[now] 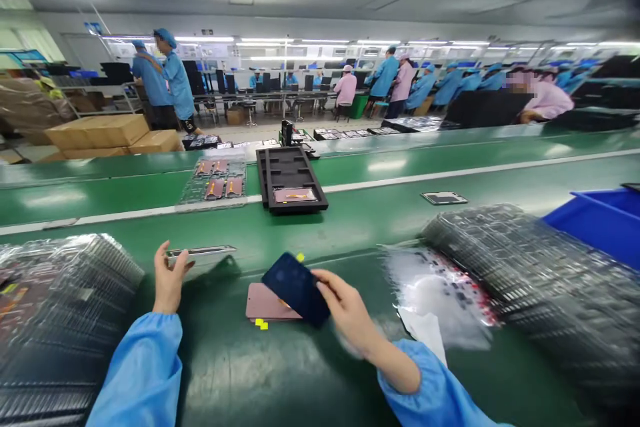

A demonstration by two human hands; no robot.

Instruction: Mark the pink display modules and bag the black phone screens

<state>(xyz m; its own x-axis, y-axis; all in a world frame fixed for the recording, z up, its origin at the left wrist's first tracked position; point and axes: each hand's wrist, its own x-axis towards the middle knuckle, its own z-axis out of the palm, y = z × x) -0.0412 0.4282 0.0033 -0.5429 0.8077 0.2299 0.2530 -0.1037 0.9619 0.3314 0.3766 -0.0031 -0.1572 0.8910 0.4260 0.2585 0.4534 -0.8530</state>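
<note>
My right hand [345, 310] pinches a dark, glossy phone screen [295, 287] by its right edge, tilted above the green work surface. Partly covered by that screen is a pinkish flat panel [265, 300], with yellow tabs [261, 324] at its near edge. My left hand [170, 279] is raised to the left, thumb and fingers closed on the end of a thin phone frame [207, 251], seen nearly edge-on. A shadow lies on the surface below the frame.
Stacked clear trays stand at left [75, 300] and right [505, 267]. Ahead are a black tray [293, 173], a clear tray of pinkish panels [215, 180] and another phone frame [444, 198]. A plastic sheet [435, 300] and blue bin [595, 220] are at right. People work beyond.
</note>
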